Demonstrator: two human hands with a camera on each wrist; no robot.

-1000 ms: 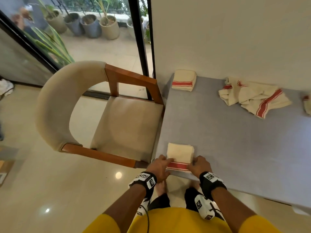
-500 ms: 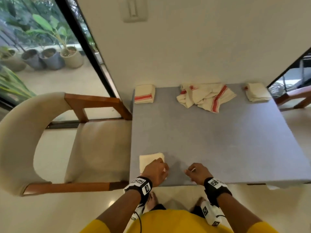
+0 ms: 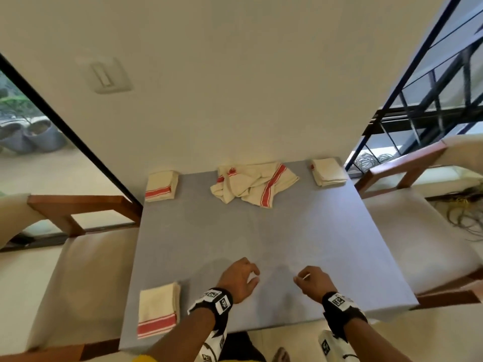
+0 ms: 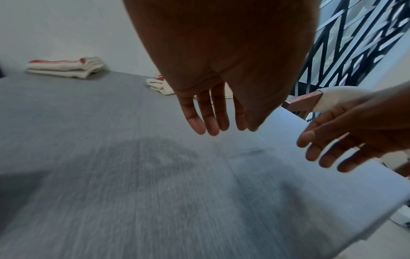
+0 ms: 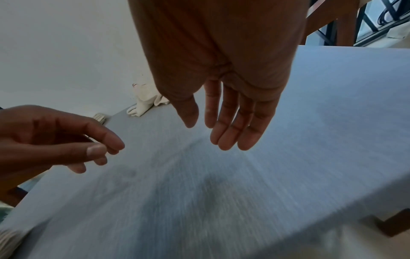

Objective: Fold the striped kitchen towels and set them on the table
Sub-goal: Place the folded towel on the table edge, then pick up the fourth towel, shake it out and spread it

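Left hand: the left hand (image 3: 239, 279) hangs just above the near part of the bench (image 3: 261, 244). Its fingers (image 4: 200, 112) are loose and almost straight, and they hold nothing.
Right hand: the right hand (image 3: 312, 282) hangs beside it, a little apart, also above the gray top. Its fingers (image 5: 230, 122) are loose and hold nothing.
Near folded towel: a folded towel (image 3: 157, 313) lies flat at the near left corner of the bench, to the left of the left hand and not touching it. Its red stripe is at the near end.
Heap of towels: a crumpled towel (image 3: 254, 188) with red stripes lies in a heap at the middle of the far edge, by the wall (image 3: 235, 74).
Far left towel: another folded towel (image 3: 160, 185) sits at the far left corner, red stripe on the near side.
Far right towel: one more folded towel (image 3: 328, 171) sits at the far right corner.
Chairs: a chair (image 3: 78, 257) with a pale seat stands on the left of the bench, and a second chair (image 3: 418, 231) stands on the right.
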